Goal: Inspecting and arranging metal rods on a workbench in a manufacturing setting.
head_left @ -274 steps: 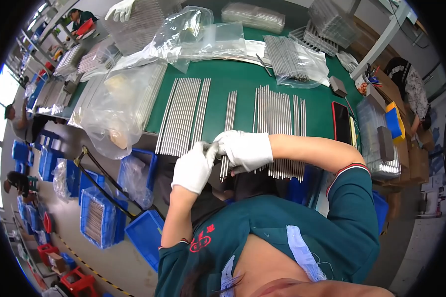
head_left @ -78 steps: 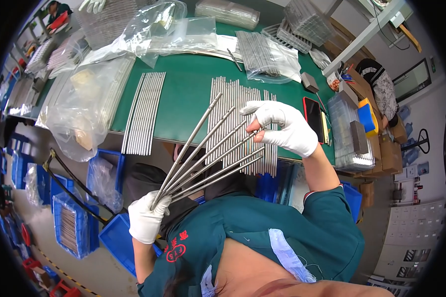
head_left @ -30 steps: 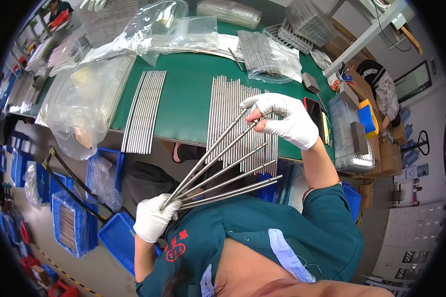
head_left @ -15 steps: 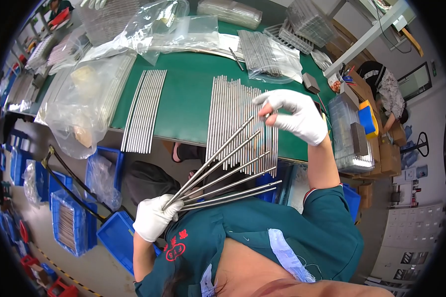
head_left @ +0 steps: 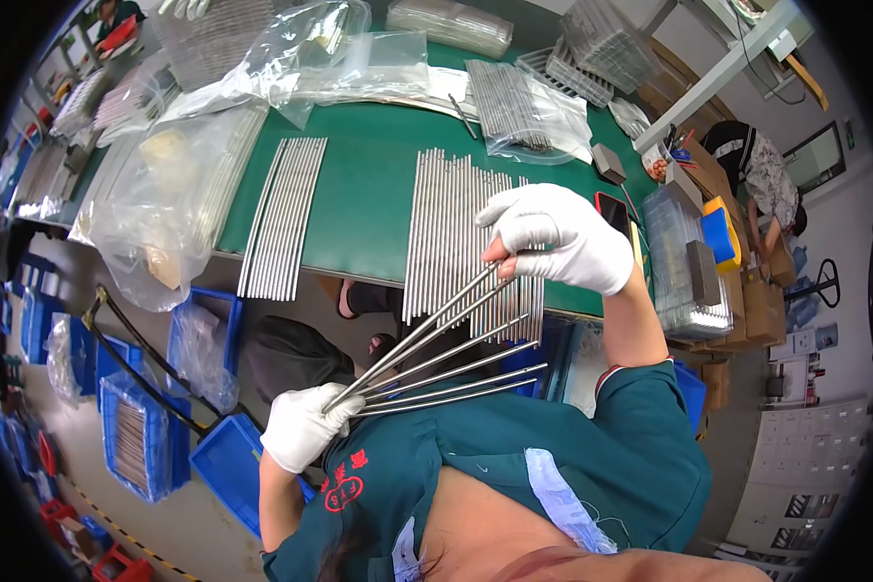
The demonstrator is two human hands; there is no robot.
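Observation:
My left hand (head_left: 306, 424), in a white glove, is closed round the lower ends of several thin metal rods (head_left: 415, 333), which fan out up and to the right. At their far end my right hand (head_left: 558, 240), gloved with bare thumb and fingertips, pinches the tip of the uppermost rod; a second rod tip lies close under it. Beyond the fan, a wide row of metal rods (head_left: 446, 223) lies side by side on the green table (head_left: 364, 184), partly hidden by my right hand. A narrower row of rods (head_left: 283, 218) lies farther left.
Clear plastic bags (head_left: 165, 209) cover the table's left end. Bagged rods (head_left: 519, 107) lie at the back, a red-edged phone (head_left: 611, 209) at the right. Blue bins (head_left: 233, 466) stand on the floor at left. A person (head_left: 761, 179) bends over cartons at far right.
My right hand has moved left and slightly down, and its fingertips now meet the tip of the uppermost rod. The fan of rods has drawn closer together at its upper side.

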